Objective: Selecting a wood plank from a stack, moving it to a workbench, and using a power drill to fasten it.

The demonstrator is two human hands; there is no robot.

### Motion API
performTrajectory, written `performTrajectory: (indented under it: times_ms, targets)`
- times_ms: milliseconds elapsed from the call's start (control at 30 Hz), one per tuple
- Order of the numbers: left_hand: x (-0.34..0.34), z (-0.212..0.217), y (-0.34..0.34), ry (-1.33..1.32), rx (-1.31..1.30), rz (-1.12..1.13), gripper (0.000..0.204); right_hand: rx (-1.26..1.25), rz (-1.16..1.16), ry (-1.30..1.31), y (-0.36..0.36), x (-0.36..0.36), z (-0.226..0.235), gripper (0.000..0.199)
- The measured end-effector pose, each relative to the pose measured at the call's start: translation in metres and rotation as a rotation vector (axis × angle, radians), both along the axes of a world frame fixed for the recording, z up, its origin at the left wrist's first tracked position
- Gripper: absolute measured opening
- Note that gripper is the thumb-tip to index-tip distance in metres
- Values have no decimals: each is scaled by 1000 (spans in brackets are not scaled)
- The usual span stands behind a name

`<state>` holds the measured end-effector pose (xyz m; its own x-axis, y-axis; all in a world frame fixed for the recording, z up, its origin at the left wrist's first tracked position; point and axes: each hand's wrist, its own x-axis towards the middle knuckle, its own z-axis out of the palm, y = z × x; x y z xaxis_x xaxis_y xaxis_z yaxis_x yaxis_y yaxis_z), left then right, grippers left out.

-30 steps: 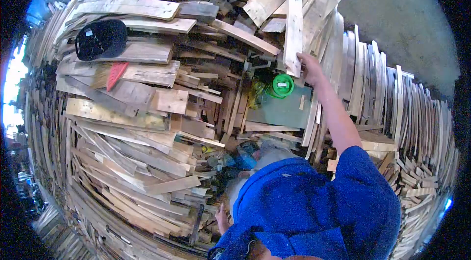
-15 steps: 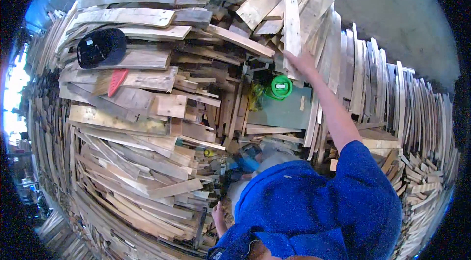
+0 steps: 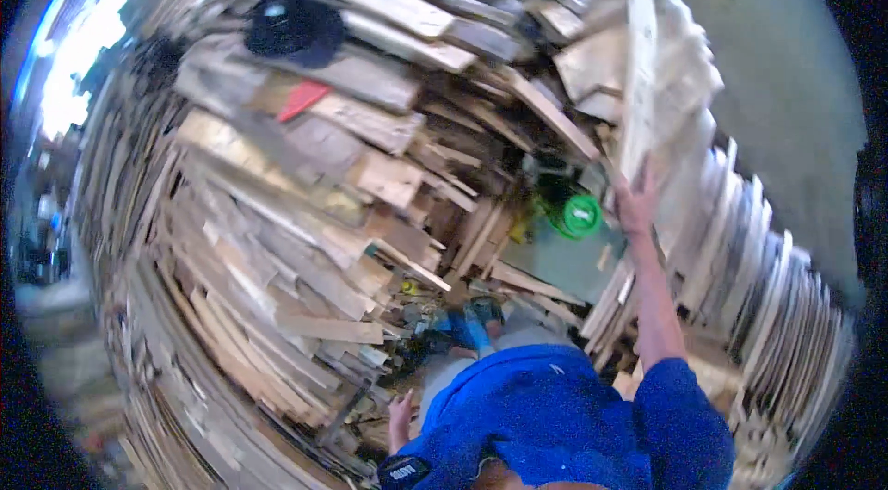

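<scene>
With my right hand (image 3: 636,205) I grip the near end of a long pale wooden board (image 3: 640,55), fingers wrapped round it. The board runs away from me across a heap of other planks. Low beside my body hangs my left hand (image 3: 400,418), holding nothing that I can see, its fingers loosely apart. Below and left of my right hand is a round green container (image 3: 575,215) on a grey-green flat surface (image 3: 564,266). A yellow, crumpled-looking item (image 3: 524,223) lies against its left side.
Stacked planks (image 3: 305,212) fill the left, with a black cap (image 3: 294,30) and a red-handled brush (image 3: 303,99) on top. Upright boards (image 3: 740,222) stand in rows at the right. Grey floor (image 3: 777,55) spreads beyond them. Motion blurs much of the view.
My view has swung, so the piles appear tilted and shifted rightward. My right hand still holds the board, now nearer my body. My left hand stays low at my side.
</scene>
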<state>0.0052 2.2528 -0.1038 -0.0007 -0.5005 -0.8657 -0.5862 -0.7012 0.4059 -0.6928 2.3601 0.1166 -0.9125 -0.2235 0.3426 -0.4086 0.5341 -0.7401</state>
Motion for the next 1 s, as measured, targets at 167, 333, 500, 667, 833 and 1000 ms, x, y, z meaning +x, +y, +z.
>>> performTrajectory:
  times_ms: [167,333,500,667,833,1000]
  targets:
    - [-6,4,-10,-7,-47,-25,51,-141,433,-71,-59,10,57,82]
    - [-34,28,-12,47,-200,124,52,-159,718,-4,-155,-18,96,84]
    - [-34,43,33,30,-160,227,40,-8,836,293,-308,-68,163,83]
    - [25,0,172,-161,-132,264,36,623,763,83,-444,-80,222,76]
    - [-21,-50,273,-207,-117,23,39,608,612,517,-465,-36,138,64]
    - [-23,-53,268,-168,15,192,42,637,521,472,-438,-44,127,53]
